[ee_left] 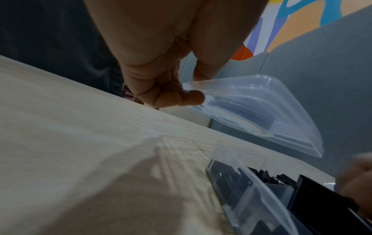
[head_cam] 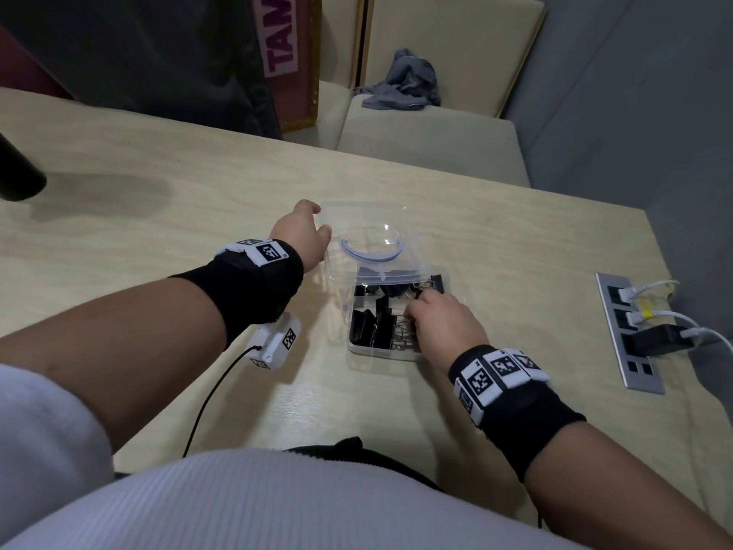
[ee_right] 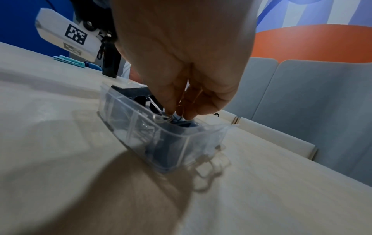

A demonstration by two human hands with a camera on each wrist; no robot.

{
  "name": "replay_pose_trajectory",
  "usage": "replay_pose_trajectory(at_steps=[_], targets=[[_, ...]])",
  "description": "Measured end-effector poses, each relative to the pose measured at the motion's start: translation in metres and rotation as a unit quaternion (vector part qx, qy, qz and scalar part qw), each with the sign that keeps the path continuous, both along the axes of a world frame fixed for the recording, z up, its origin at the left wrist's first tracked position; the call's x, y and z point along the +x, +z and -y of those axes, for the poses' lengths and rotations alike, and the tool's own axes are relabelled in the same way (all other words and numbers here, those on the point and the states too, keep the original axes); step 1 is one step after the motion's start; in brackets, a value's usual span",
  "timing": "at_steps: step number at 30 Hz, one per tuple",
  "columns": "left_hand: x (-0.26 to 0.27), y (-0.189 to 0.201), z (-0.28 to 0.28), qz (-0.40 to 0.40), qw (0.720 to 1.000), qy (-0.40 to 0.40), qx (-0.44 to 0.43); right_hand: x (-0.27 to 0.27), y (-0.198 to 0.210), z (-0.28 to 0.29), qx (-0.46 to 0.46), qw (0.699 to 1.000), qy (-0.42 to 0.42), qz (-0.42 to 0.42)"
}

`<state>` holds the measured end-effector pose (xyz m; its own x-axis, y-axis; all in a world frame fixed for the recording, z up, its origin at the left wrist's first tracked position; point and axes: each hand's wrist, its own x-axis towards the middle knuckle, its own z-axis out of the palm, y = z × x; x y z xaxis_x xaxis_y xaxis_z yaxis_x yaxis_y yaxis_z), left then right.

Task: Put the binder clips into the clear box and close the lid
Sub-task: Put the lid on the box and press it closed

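The clear box (head_cam: pixel 378 351) sits mid-table with several black binder clips (head_cam: pixel 373 327) inside. My left hand (head_cam: pixel 321 228) pinches the left edge of the clear lid (head_cam: pixel 369 236), thumb on top and fingers beneath, and holds it raised above the box's far end. The left wrist view shows that hand (ee_left: pixel 189 93) gripping the lid (ee_left: pixel 261 111) over the box (ee_left: pixel 251 190). My right hand (head_cam: pixel 416 307) reaches into the box. In the right wrist view its fingertips (ee_right: pixel 187 114) pinch the wire handles of a binder clip (ee_right: pixel 168 117) just above the box (ee_right: pixel 171 143).
A metal outlet strip (head_cam: pixel 630 335) with a black adapter (head_cam: pixel 658 339) and white cables is set into the table's right side. A black cylinder (head_cam: pixel 16 172) juts in at far left. A white tagged module (head_cam: pixel 277 343) hangs under my left wrist. A sofa with grey cloth (head_cam: pixel 400 81) stands behind.
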<state>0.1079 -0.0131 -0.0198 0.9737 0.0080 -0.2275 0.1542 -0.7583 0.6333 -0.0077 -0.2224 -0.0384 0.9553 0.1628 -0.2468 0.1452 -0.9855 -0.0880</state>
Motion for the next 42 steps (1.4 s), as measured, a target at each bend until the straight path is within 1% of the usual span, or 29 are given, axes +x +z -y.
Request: replay_pose_trajectory(at_steps=[2,4,6,9,11,14,16,18,19,21,23,25,32,35,42], targets=[[0.001,0.0,0.0,-0.001,1.0,-0.001,0.0,-0.001,-0.001,0.003,-0.005,1.0,0.002,0.0],[0.001,-0.001,0.001,0.001,1.0,-0.002,0.0,-0.001,-0.003,0.005,0.014,1.0,-0.01,0.013],[0.001,-0.001,0.001,0.002,1.0,-0.003,0.001,-0.001,-0.002,0.008,0.068,0.997,-0.044,0.016],[0.001,0.0,0.002,0.003,1.0,-0.002,-0.001,0.0,0.002,0.014,0.157,0.983,-0.092,0.002],[0.001,0.0,0.002,0.002,1.0,-0.002,-0.001,0.001,0.006,0.015,0.214,0.968,-0.128,0.023],[0.001,0.0,0.002,0.006,1.0,0.001,-0.002,0.003,0.008,0.017,0.294,0.937,-0.183,0.045],[0.002,0.0,0.002,0.007,1.0,0.002,-0.002,0.003,0.008,0.018,0.344,0.913,-0.218,0.021],[0.002,0.001,0.003,0.006,1.0,0.0,-0.002,0.003,0.007,0.017,0.377,0.893,-0.243,-0.028],[0.002,0.001,0.003,0.005,1.0,0.0,-0.002,0.002,0.006,0.015,0.368,0.894,-0.249,-0.053],[0.001,0.001,0.003,0.004,1.0,-0.002,-0.001,0.001,0.004,0.014,0.315,0.914,-0.245,-0.073],[0.001,0.001,0.003,0.004,1.0,-0.004,0.0,0.003,0.007,0.013,0.261,0.932,-0.241,-0.07],[0.001,0.002,0.004,0.004,1.0,-0.006,0.001,0.005,0.01,0.014,0.221,0.943,-0.24,-0.065],[0.001,0.001,0.005,0.003,1.0,-0.005,0.0,0.006,0.013,0.017,0.18,0.947,-0.259,-0.057],[0.0,0.001,0.005,0.001,1.0,-0.004,-0.003,0.006,0.013,0.017,0.16,0.95,-0.257,-0.071],[0.0,0.001,0.004,0.001,1.0,-0.004,-0.002,0.009,0.013,0.014,0.077,0.957,-0.259,-0.103]])
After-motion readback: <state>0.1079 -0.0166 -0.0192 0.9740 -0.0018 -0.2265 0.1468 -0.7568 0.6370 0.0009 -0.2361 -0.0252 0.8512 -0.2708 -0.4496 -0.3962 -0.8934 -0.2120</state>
